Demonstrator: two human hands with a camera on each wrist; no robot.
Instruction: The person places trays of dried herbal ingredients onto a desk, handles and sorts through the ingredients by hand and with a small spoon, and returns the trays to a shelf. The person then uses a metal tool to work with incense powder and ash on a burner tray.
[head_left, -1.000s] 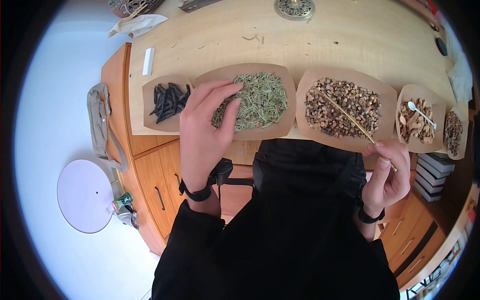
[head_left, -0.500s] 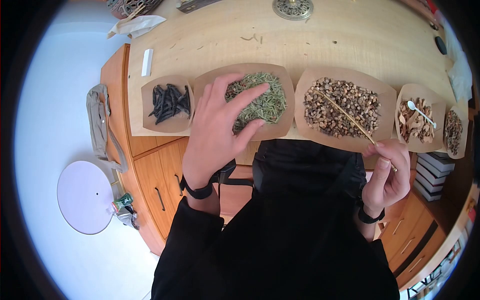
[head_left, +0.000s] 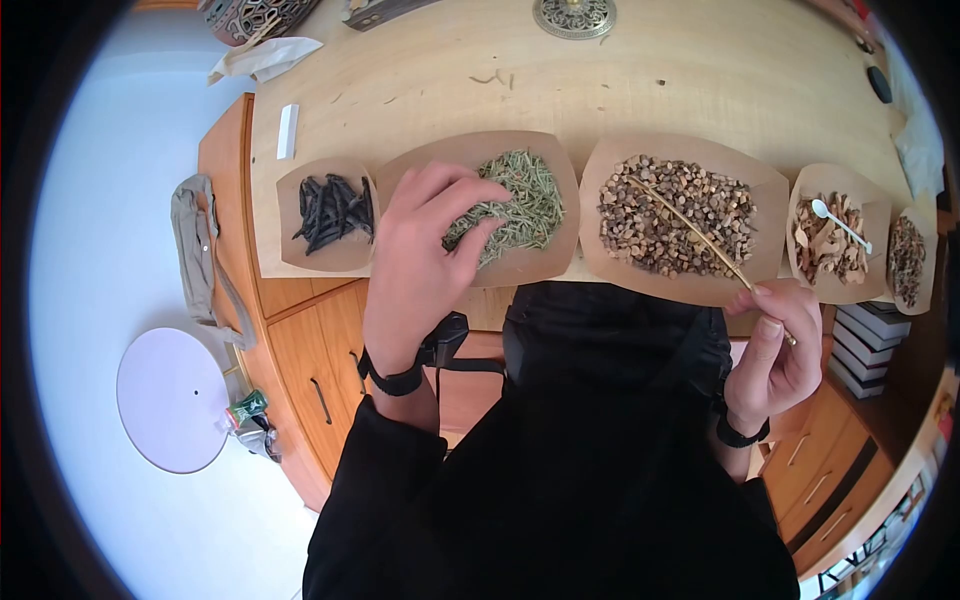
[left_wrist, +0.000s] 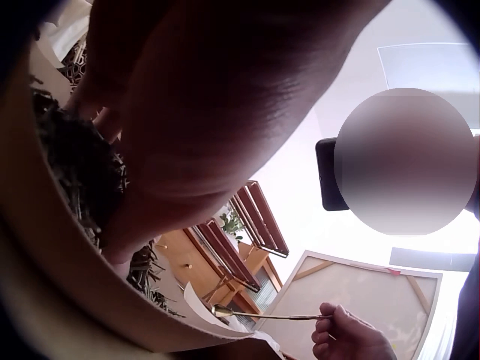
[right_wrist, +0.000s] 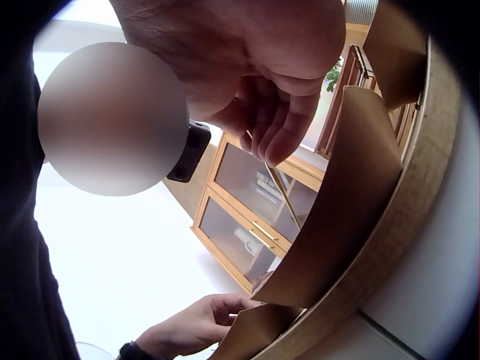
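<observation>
My left hand (head_left: 425, 250) is in a paper tray (head_left: 400, 160) of dried green herb stems (head_left: 530, 205). Its thumb and fingers curl in around some of the stems, and in the left wrist view the fingertips sink among the dark-looking herbs (left_wrist: 82, 165). My right hand (head_left: 775, 340) pinches the handle end of a thin long-handled brass spoon (head_left: 700, 240). That spoon slants over a paper tray (head_left: 690, 290) of chopped brown pieces (head_left: 680, 215); its small bowl (left_wrist: 219, 310) shows in the left wrist view.
Left of the herbs sits a tray of black dried pieces (head_left: 335, 212). On the right are a tray of brown shavings with a white spoon (head_left: 840, 225) and a smaller tray (head_left: 908, 260). A white block (head_left: 288, 132) and an ornate metal base (head_left: 575, 15) stand farther back.
My left hand spread wide over the herbs half a second ago; now its thumb and fingers have drawn closer together among the stems. My right hand and the brass spoon have stayed put.
</observation>
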